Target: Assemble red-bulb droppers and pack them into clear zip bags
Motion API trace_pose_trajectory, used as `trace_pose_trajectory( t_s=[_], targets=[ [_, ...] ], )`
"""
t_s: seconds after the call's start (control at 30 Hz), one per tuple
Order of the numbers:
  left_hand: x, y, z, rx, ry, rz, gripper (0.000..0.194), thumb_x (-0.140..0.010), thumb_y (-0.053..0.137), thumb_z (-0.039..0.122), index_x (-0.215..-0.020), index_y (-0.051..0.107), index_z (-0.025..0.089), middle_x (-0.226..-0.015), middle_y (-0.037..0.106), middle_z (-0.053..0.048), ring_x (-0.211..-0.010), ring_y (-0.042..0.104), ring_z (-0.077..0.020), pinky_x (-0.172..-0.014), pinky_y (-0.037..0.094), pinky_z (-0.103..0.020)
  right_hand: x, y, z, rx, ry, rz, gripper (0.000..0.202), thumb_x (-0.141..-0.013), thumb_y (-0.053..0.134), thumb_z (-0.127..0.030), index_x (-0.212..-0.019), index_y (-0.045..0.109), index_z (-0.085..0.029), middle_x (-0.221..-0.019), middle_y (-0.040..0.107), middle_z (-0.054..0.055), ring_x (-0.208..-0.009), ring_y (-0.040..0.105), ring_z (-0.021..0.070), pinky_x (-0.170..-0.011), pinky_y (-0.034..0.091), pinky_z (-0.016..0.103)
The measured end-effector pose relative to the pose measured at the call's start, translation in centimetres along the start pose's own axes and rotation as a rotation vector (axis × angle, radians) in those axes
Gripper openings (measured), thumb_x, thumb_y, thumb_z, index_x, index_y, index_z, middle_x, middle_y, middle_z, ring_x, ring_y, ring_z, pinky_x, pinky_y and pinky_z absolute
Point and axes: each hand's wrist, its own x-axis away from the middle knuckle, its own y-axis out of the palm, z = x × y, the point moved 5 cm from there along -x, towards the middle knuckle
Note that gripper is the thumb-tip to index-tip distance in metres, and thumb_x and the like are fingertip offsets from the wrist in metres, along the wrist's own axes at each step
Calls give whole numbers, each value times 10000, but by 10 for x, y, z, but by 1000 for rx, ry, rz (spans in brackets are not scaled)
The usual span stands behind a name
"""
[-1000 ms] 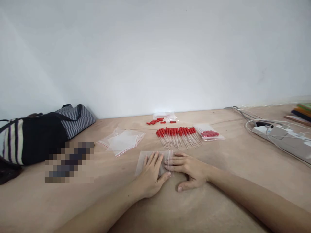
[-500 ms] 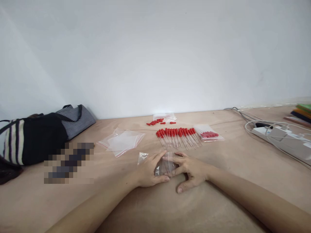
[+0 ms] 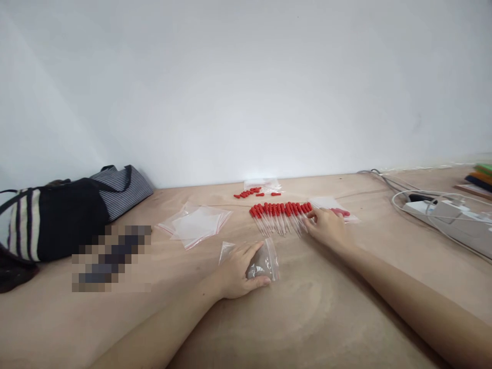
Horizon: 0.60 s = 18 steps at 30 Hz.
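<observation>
Under my left hand (image 3: 240,269) lies a clear zip bag (image 3: 269,261). The fingers and thumb hold it down on the table, and its opening edge faces right. A row of glass droppers (image 3: 279,225) with red rubber bulbs lies beyond the bag, tips toward me. My right hand (image 3: 328,225) is at the right end of this row, its fingers pinched on an end dropper (image 3: 303,225); the hand hides part of it. Behind that hand is a filled zip bag (image 3: 325,202) with red-bulbed droppers, partly covered.
Flat zip bags (image 3: 196,225) lie to the left. Loose red bulbs (image 3: 249,192) and a bag with thin tubes (image 3: 265,184) are near the wall. A dark striped bag (image 3: 73,215) stands at left. At right are a white power strip (image 3: 442,220) with cables and coloured items (image 3: 480,179).
My right hand has left the clear zip bag and moved forward and right to the end of the dropper row. My left hand stays on the bag.
</observation>
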Motion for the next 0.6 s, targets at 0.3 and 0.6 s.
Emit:
trace_pose_trajectory(
  t_s=[0.3,0.6],
  targets=[
    [-1,1,-1,-9,26,7,734,-719,554,517,-1312,276,185,-1310,403,-105,-1186,370,-277,-980,307,-424,-40,26,4,-23,211,-257,256,-669,532,-348,-833,595,-162,-853,638,116,-802,588,249,-596,398,302],
    [0,-1,2,6,39,23,721,-710,575,499,-1302,291,202,-1295,420,-106,-1173,385,-282,-971,315,-431,-55,39,10,-188,245,-347,106,-605,577,-222,-647,611,-132,-644,620,95,-664,591,226,-568,401,283]
  ],
)
